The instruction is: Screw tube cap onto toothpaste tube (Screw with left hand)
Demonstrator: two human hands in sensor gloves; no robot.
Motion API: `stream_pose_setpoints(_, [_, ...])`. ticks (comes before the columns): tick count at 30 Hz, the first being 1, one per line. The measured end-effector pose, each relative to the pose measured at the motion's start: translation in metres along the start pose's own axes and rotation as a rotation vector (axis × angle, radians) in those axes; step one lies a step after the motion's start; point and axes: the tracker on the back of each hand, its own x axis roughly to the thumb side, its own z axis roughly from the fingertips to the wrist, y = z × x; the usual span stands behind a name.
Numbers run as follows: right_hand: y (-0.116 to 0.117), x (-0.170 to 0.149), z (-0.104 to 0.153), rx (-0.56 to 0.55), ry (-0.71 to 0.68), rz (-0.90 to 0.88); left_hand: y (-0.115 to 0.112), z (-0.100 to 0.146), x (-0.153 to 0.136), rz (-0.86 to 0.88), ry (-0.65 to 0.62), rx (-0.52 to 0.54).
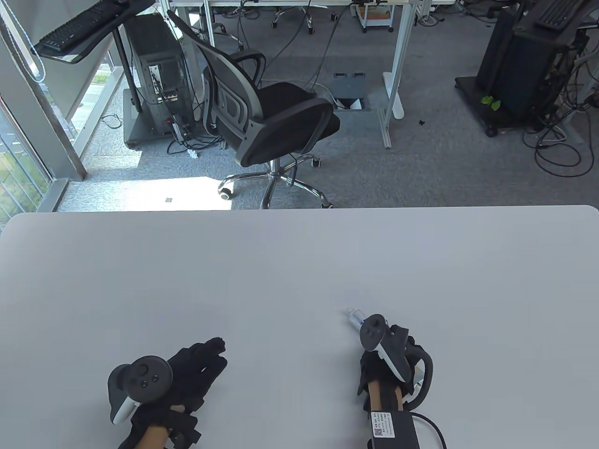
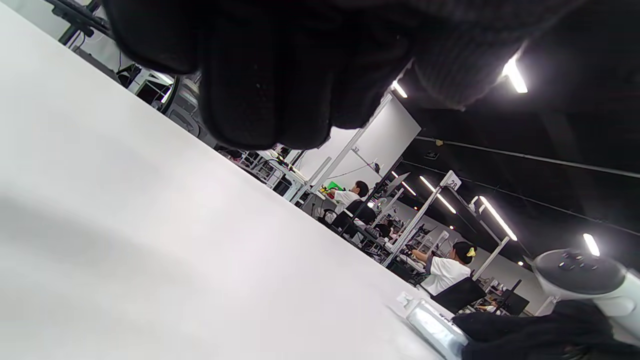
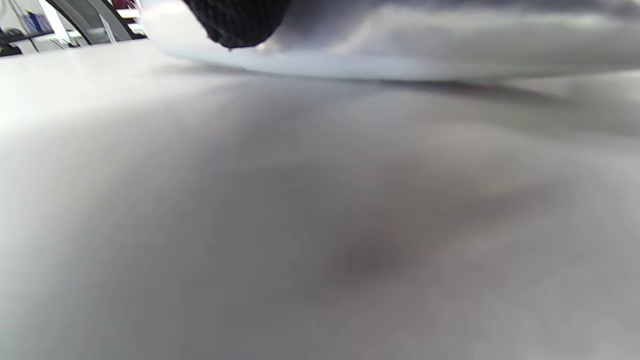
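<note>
Both gloved hands sit at our near table [image 1: 299,262] edge in the table view. Left hand [image 1: 187,374] rests on the surface with fingers curled under; we cannot tell if it holds anything. Right hand [image 1: 390,360] covers the toothpaste tube [image 1: 354,318], whose nozzle end pokes out far-left; grip unclear.

Left wrist view: dark fingers [image 2: 270,75] bunched at the top, tube [image 2: 435,327] lying on the table low right, just beside the right hand [image 2: 540,330].

Right wrist view: one fingertip [image 3: 240,22] touches the blurred pale tube [image 3: 400,50], lying flat on the table.

On the table [image 1: 299,262], the toothpaste tube [image 1: 354,318] lies right of the left hand [image 1: 187,374], under the right hand [image 1: 393,360].
</note>
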Motion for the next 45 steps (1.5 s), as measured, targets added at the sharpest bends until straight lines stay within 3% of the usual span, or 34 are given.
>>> stream_pose_setpoints(7, [-0.079,0.038,0.051,-0.151,-0.176,-0.047,0.003,0.003,0.004,-0.12,-0.011,0.047])
stream_pose_setpoints(12, [-0.099,0.072,0.089,-0.132,-0.391,-0.135,0.01,0.007,0.008,-0.212,-0.014,0.111])
stream_pose_setpoints(15, [-0.083,0.099,0.114,-0.09,-0.544,-0.156,0.008,0.008,0.007,-0.242,-0.013,0.12])
stream_pose_setpoints(19, [-0.042,0.12,0.124,-0.125,-0.671,-0.149,-0.002,0.005,0.006,-0.352,-0.018,0.064])
stream_pose_setpoints(23, [0.008,0.127,0.113,-0.034,-0.662,-0.028,-0.017,0.001,0.002,-0.409,0.031,-0.058])
stream_pose_setpoints(25, [0.022,0.123,0.105,0.095,-0.626,0.012,-0.024,-0.001,-0.001,-0.447,0.059,-0.11])
stream_pose_setpoints(32, [0.049,0.106,0.096,0.189,-0.596,0.028,-0.037,-0.008,-0.001,-0.445,0.072,-0.176])
stream_pose_setpoints(45, [0.063,0.119,0.094,0.274,-0.608,0.06,-0.039,-0.01,-0.003,-0.454,0.083,-0.208])
